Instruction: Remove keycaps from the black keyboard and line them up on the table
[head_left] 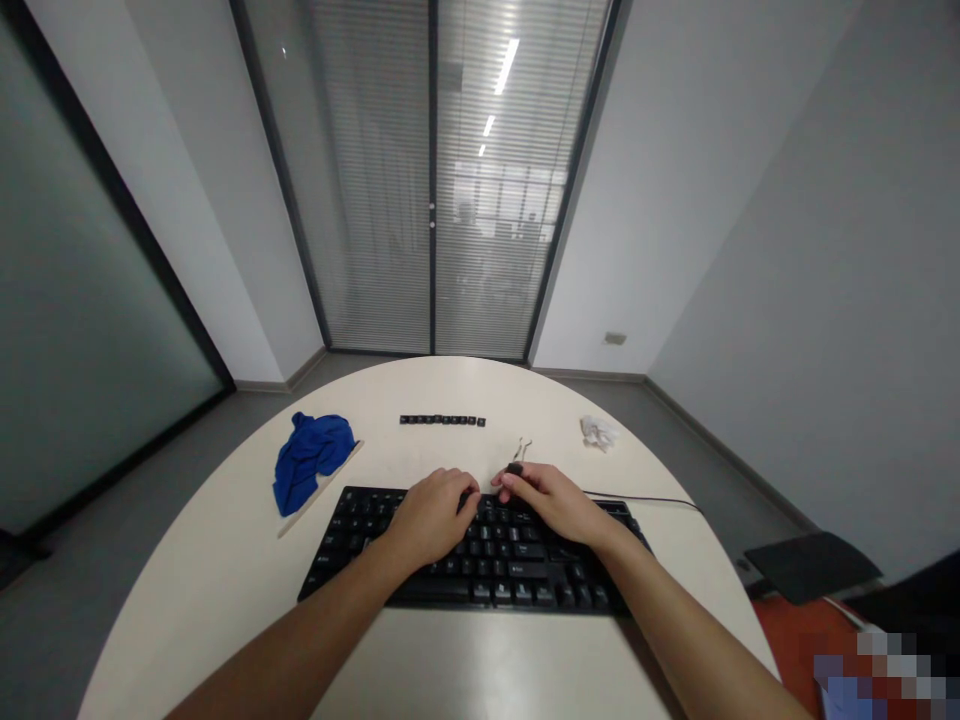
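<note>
A black keyboard (480, 592) lies across the near part of the round table, its keys facing up. My left hand (435, 515) rests over its upper middle, thumb and fingers curled together; a dark spot shows between them, too small to name. Close beside it, above the top rows, my right hand (551, 500) is closed on a keycap puller (515, 467) with a dark handle. The puller's thin wire prongs point away from me, above the keyboard's far edge. Beyond the hands, several black keycaps (442, 420) stand in a straight row on the table.
A crumpled blue cloth (311, 455) and a thin pale stick (322, 490) lie at the left. White crumpled tissue (598, 432) sits at the right. The keyboard's cable (652, 498) runs off rightward. A dark chair part (814, 565) stands beyond the table's (187, 600) right edge.
</note>
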